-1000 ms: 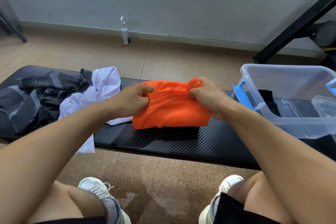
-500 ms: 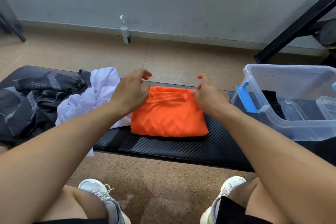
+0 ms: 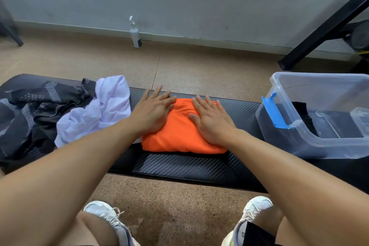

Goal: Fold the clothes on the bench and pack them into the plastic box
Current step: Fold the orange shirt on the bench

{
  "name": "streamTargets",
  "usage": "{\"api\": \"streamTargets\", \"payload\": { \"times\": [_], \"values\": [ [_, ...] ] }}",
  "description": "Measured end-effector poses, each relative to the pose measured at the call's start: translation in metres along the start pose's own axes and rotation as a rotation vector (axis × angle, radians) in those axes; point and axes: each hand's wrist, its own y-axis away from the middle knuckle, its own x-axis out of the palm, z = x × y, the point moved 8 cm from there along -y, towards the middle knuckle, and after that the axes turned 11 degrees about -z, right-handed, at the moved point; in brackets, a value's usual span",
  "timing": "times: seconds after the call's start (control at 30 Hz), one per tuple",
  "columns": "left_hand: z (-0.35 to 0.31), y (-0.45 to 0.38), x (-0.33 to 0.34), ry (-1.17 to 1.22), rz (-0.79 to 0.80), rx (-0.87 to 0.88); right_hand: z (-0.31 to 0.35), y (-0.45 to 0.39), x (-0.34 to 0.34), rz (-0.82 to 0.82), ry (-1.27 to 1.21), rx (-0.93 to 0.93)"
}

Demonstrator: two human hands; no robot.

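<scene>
The folded orange garment (image 3: pixel 179 134) lies flat on the black bench (image 3: pixel 179 166), at the middle of its length. Both hands press on it with fingers straight and spread — neither grips the cloth. The left hand (image 3: pixel 153 112) covers the garment's left edge, fingertips reaching past the fabric onto the bench. The right hand (image 3: pixel 209 120) rests palm-down on the garment's right half.

Left of the orange garment, touching it, lies a crumpled white garment (image 3: pixel 99 110); further left, a dark patterned garment (image 3: pixel 34 110). Right of the orange garment stands the clear plastic box (image 3: pixel 299 142) with a blue latch (image 3: pixel 274 111) — dark clothing (image 3: pixel 303 114) lies inside.
</scene>
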Motion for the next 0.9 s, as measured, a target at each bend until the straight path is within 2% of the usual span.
{"api": "streamTargets", "payload": {
  "times": [0.07,0.13,0.2,0.23,0.3,0.37,0.43,0.53,0.63,0.73,0.83,0.9],
  "values": [
    [0.004,-0.003,-0.011,0.002,-0.089,-0.047,-0.001,-0.002,-0.004,0.006,0.022,0.010],
    [0.000,-0.003,-0.029,0.050,-0.230,-0.062,0.006,-0.001,-0.016,-0.056,0.031,-0.001],
    [-0.013,0.001,-0.042,0.136,-0.303,-0.043,0.024,0.007,-0.028,-0.131,0.011,-0.087],
    [-0.020,0.005,-0.041,0.166,-0.281,-0.035,0.033,0.011,-0.029,-0.139,0.001,-0.143],
    [-0.033,0.016,-0.024,0.111,-0.133,-0.009,0.038,0.017,-0.017,-0.072,0.021,-0.208],
    [-0.035,0.025,0.001,-0.042,0.009,0.033,0.021,0.012,-0.002,0.013,0.051,-0.157],
    [-0.024,0.024,0.012,-0.075,0.057,0.001,-0.004,0.001,0.001,0.027,0.013,-0.033],
    [-0.013,0.015,0.013,-0.019,0.071,-0.060,-0.031,-0.010,-0.010,-0.030,-0.025,0.145],
    [-0.013,0.014,0.015,0.002,0.082,-0.041,-0.040,-0.009,-0.027,-0.092,0.010,0.278],
    [-0.015,0.012,0.012,0.076,0.074,-0.004,-0.038,-0.007,-0.034,-0.036,0.060,0.317],
    [-0.015,0.009,0.004,0.159,0.056,0.029,-0.029,-0.001,-0.047,-0.045,-0.127,0.341],
    [-0.017,0.008,-0.002,0.101,-0.018,0.079,-0.022,0.004,-0.060,-0.117,-0.306,0.361]
  ]
}}
